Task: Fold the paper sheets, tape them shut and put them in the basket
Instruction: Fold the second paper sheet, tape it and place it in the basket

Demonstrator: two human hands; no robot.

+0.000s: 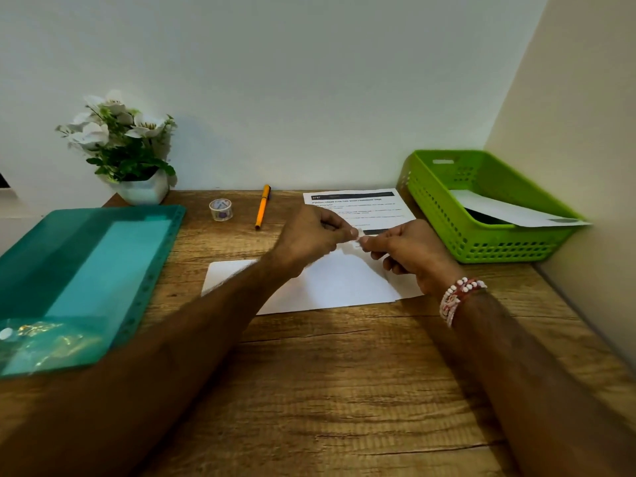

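Folded white sheet (330, 284) flat, seemingly untaped

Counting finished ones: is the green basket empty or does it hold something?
Not empty. The green basket holds one white folded paper, slanting inside, its end over the right rim.

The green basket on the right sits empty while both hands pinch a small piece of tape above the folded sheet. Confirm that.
Not quite. The head view shows the green basket already holds a folded paper. The rest stands: both hands, left and right, pinch tape above the folded sheet.
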